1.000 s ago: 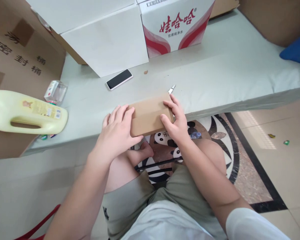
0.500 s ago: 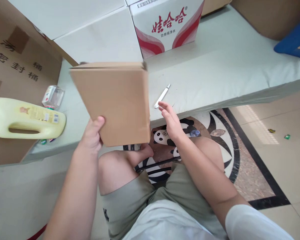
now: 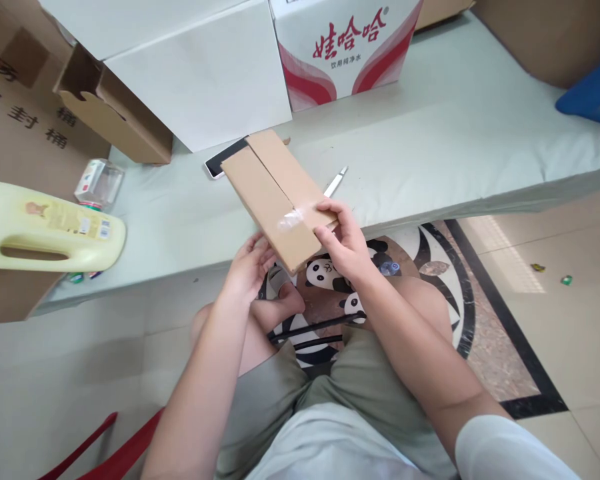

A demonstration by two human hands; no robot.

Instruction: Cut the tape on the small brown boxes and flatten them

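Note:
A brown cardboard box [image 3: 275, 193] is tilted above the table's front edge, its flapped side facing up. Clear tape crosses the seam near its lower end. My right hand [image 3: 347, 240] grips the box's right edge, thumb and fingers closed on the cardboard. At the lower left edge, my left hand [image 3: 250, 267] has curled fingers against the box; their tips are partly hidden beneath it. Just beyond my right hand lies a slim white utility knife [image 3: 337, 181], its near end hidden. A black-screened phone [image 3: 220, 162] lies behind the box, partly covered by it.
White cartons [image 3: 200, 80] and a red-and-white water carton [image 3: 347, 60] line the back of the table [image 3: 460, 127]. An open brown carton [image 3: 115, 123], a clear bottle [image 3: 103, 183] and a yellow jug [image 3: 50, 227] stand or lie left. A blue container [image 3: 593, 93] is at right.
The box has turned and lowered, showing its taped flaps. My right hand has moved from beside it to gripping it. My left hand has shifted right, and the phone has come into view.

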